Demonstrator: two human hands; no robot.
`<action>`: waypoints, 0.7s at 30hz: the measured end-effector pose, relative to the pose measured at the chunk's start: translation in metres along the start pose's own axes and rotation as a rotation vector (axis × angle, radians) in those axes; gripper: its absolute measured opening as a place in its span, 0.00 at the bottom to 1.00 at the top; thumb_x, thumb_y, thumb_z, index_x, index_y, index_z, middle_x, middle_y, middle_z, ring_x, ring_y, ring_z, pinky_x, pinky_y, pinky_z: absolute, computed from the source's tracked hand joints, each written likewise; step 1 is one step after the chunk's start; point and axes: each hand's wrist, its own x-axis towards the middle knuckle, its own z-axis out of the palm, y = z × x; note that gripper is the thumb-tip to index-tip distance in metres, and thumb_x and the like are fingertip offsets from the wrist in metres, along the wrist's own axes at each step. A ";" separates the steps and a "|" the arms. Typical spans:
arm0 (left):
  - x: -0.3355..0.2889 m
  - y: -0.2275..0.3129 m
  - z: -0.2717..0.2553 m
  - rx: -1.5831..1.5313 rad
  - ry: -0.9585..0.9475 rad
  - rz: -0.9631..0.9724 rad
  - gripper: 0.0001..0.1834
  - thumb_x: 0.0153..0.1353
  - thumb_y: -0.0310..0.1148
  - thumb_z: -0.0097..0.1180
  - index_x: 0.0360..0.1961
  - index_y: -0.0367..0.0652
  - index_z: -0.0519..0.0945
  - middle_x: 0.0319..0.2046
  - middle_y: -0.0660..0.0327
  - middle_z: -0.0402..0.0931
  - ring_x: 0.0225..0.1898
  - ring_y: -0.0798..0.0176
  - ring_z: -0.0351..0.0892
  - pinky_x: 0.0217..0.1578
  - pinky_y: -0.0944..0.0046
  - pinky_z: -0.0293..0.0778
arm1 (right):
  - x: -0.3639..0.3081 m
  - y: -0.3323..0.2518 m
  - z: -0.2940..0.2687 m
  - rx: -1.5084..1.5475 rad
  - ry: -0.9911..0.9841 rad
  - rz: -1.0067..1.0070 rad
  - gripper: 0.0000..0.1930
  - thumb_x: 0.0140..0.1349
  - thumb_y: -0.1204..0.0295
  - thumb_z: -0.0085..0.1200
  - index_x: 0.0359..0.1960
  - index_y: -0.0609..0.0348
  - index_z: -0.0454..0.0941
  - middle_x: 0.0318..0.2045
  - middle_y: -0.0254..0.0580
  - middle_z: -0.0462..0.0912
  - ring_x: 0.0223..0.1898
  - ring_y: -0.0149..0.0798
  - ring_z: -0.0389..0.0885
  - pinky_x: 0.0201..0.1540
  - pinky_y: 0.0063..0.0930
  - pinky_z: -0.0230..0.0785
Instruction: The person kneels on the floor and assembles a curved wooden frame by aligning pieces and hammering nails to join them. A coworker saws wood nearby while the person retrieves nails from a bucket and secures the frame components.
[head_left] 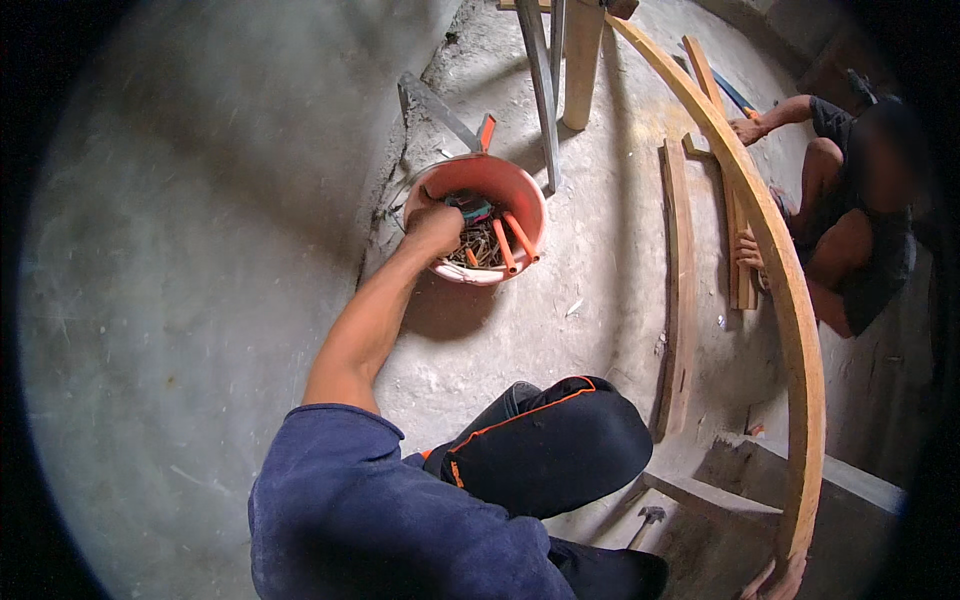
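Observation:
My left hand (436, 229) reaches over the near left rim of a pinkish-orange plastic bucket (528, 190). Its fingers are curled and mostly hidden, and what they hold cannot be made out. A teal object (470, 208) lies close to them. Many nails (484, 240) fill the bucket's bottom, with a pair of orange tool handles (512, 243) sticking up at the right. At the lower right edge, partly cut off, my right hand (778, 580) is closed around the near end of a long wooden plank (790, 300), which rises toward the top of the view.
A person (850, 210) crouches at right with hands on wood pieces and a blue saw (735, 94). A loose board (677, 290) lies on the concrete. A hammer (650, 516) is beside my leg. Metal legs (545, 90) and a post (582, 65) stand behind the bucket.

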 end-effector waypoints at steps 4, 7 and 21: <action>-0.012 0.000 -0.011 -0.039 0.025 -0.064 0.12 0.56 0.23 0.59 0.39 0.38 0.91 0.39 0.44 0.88 0.43 0.42 0.90 0.47 0.46 0.83 | -0.001 -0.002 -0.002 -0.032 -0.016 0.015 0.21 0.70 0.58 0.64 0.59 0.55 0.84 0.53 0.52 0.86 0.53 0.56 0.85 0.57 0.48 0.78; -0.012 0.004 -0.015 -0.041 -0.022 -0.006 0.12 0.58 0.27 0.59 0.39 0.37 0.90 0.39 0.43 0.88 0.43 0.41 0.90 0.45 0.44 0.83 | -0.001 -0.002 -0.003 -0.022 -0.017 -0.003 0.21 0.69 0.59 0.65 0.60 0.55 0.83 0.54 0.53 0.86 0.53 0.56 0.85 0.57 0.48 0.78; 0.017 0.011 0.013 -0.009 0.006 0.085 0.10 0.57 0.33 0.62 0.34 0.41 0.91 0.35 0.41 0.87 0.41 0.41 0.90 0.44 0.44 0.84 | -0.003 0.000 0.000 -0.011 -0.003 0.007 0.22 0.68 0.61 0.66 0.60 0.55 0.83 0.54 0.52 0.86 0.53 0.56 0.84 0.57 0.48 0.77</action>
